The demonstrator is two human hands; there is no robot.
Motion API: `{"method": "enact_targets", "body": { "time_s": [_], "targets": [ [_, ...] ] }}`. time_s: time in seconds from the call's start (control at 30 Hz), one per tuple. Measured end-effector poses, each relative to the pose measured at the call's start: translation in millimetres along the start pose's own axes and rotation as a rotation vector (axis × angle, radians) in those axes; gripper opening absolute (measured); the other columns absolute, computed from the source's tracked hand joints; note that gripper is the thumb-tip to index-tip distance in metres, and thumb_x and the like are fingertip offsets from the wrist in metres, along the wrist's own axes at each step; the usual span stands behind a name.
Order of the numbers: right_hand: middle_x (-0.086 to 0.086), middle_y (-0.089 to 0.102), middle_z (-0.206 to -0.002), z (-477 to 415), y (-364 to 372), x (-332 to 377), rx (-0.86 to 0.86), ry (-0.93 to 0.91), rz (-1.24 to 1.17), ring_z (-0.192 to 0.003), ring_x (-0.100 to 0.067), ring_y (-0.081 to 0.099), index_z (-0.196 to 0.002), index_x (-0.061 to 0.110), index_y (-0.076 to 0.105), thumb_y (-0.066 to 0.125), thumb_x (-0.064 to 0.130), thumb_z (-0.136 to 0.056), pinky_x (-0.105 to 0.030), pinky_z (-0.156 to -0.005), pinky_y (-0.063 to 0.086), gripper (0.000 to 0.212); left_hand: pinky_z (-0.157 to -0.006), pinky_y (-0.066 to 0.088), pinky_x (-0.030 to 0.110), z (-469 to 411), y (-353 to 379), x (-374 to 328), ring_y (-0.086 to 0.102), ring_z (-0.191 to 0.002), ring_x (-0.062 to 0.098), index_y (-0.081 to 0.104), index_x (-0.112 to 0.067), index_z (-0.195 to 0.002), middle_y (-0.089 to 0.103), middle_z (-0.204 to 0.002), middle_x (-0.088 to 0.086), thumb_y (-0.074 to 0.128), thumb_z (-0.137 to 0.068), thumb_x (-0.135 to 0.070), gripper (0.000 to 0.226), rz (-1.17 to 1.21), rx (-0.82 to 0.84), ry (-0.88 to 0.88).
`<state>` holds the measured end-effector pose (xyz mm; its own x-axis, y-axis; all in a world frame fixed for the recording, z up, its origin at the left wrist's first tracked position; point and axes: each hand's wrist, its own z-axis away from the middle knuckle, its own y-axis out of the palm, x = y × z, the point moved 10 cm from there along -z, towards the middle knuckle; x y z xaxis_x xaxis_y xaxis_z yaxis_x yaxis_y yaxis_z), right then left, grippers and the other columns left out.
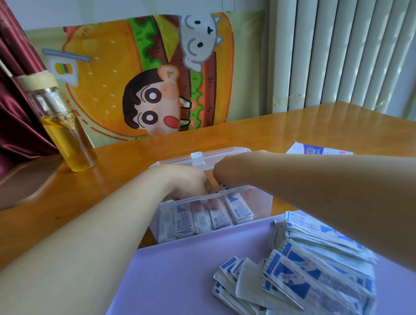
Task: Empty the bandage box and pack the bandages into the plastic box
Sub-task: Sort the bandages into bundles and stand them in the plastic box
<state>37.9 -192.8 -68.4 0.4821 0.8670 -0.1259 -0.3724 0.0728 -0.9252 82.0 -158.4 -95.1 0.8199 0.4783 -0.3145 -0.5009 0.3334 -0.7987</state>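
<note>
Clear plastic makes progress easy to read: the plastic box (262,202) sits mid-table, lid tipped back, with a row of bandages (204,218) standing along its near wall — only partly filled. A loose pile (312,266) waits on the purple board (171,276) (more than is packed, I'd judge), and the bandage box (317,151) lies well apart to the right, seemingly emptied. The left hand (189,184) dips its fingers onto the row; whether they grip, I cannot tell. The right hand (226,172) curls down, apparently pinching one bandage (224,186). Free room lies at the box's right end — the near rim and the right forearm crowd the approach.
</note>
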Motion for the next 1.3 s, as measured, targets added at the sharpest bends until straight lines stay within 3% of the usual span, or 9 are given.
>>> {"method": "enact_targets", "body": {
  "time_s": [0.23,0.4,0.47,0.6,0.77,0.9,1.03,1.1,1.3],
  "targets": [
    [-0.005,0.051,-0.105,1.0,-6.0,-1.9,-0.042,0.029,-0.041,-0.096,-0.023,0.047,-0.119,0.01,0.056,0.04,0.024,-0.096,-0.034,-0.092,0.039,0.031,-0.086,0.052,0.028,2.1,1.2,-6.6,0.065,-0.1,0.012,0.072,-0.026,-0.096,0.068,-0.111,-0.005,0.053,-0.093,-0.018,0.021,0.015,0.006,0.018],
    [0.004,0.043,-0.075,-8.6,-15.6,-3.9,-0.167,-0.011,0.055,-0.064,-0.013,0.043,-0.096,0.018,0.05,0.044,0.02,-0.098,-0.025,-0.056,0.036,0.007,-0.071,0.049,0.018,3.7,1.8,-11.6,0.06,-0.084,0.005,0.069,-0.022,-0.104,0.064,-0.111,-0.004,0.048,-0.094,-0.01,0.026,-0.021,0.022,0.024],
    [0.003,0.05,-0.079,-4.2,-19.2,-3.3,-0.172,-0.039,0.088,-0.075,-0.018,0.048,-0.105,0.015,0.057,0.048,0.014,-0.096,-0.027,-0.066,0.044,0.013,-0.068,0.047,0.017,6.7,-1.6,-12.0,0.06,-0.082,0.002,0.069,-0.024,-0.102,0.064,-0.109,-0.007,0.048,-0.095,-0.012,0.025,-0.038,-0.001,0.018],
    [-0.002,0.057,-0.1,22.2,-43.8,-8.4,-0.309,-0.027,0.035,-0.097,-0.024,0.057,-0.121,0.006,0.057,0.051,0.012,-0.094,-0.027,-0.075,0.048,0.028,-0.071,0.043,0.021,21.9,-23.1,-14.2,0.055,-0.082,-0.002,0.07,-0.033,-0.096,0.062,-0.089,-0.017,0.049,-0.093,-0.015,0.027,-0.106,-0.179,0.012],
    [-0.006,0.064,-0.091,82.7,-79.5,-22.8,-0.701,0.0,-0.152,-0.079,-0.027,0.06,-0.099,0.012,0.067,0.048,0.007,-0.089,-0.034,-0.068,0.054,0.023,-0.066,0.045,0.024,72.1,-55.0,-20.6,0.06,-0.083,0.008,0.069,-0.03,-0.097,0.067,-0.102,-0.005,0.043,-0.095,-0.009,0.033,0.045,-0.522,0.042],
    [0.001,0.065,-0.08,143.0,-61.3,-20.3,-0.741,-0.089,-0.31,-0.075,-0.02,0.06,-0.09,0.022,0.07,0.059,0.022,-0.086,-0.033,-0.071,0.054,0.012,-0.078,0.035,0.019,139.6,-59.3,-40.8,0.049,-0.093,0.004,0.066,-0.022,-0.114,0.062,-0.117,-0.006,0.047,-0.095,-0.012,0.028,0.051,-0.816,0.201],
    [0.016,0.061,-0.072,189.1,3.6,6.2,-0.437,-0.189,-0.305,-0.066,-0.002,0.055,-0.089,0.027,0.07,0.067,0.038,-0.08,-0.018,-0.063,0.044,0.015,-0.062,0.039,0.007,178.5,-0.8,-50.5,0.055,-0.077,0.001,0.063,-0.036,-0.101,0.059,-0.091,-0.02,0.055,-0.093,-0.023,0.017,0.006,-0.652,0.298],
    [0.017,0.063,-0.08,203.3,37.4,16.6,-0.3,-0.196,-0.273,-0.071,-0.002,0.056,-0.094,0.032,0.067,0.067,0.049,-0.077,-0.016,-0.064,0.043,0.025,-0.067,0.045,0.014,185.6,36.7,-52.2,0.059,-0.078,0.004,0.06,-0.043,-0.097,0.062,-0.091,-0.021,0.057,-0.091,-0.029,0.016,-0.004,-0.493,0.318],
    [0.015,0.046,-0.09,211.6,81.8,20.4,-0.253,-0.127,-0.183,-0.085,-0.01,0.046,-0.113,0.031,0.053,0.069,0.067,-0.062,-0.027,-0.075,0.04,0.064,-0.081,0.046,0.019,189.7,111.1,-59.5,0.057,-0.088,0.0,0.06,-0.036,-0.115,0.055,-0.102,-0.021,0.059,-0.089,-0.033,0.026,-0.165,-0.285,0.307]
  ]
}}
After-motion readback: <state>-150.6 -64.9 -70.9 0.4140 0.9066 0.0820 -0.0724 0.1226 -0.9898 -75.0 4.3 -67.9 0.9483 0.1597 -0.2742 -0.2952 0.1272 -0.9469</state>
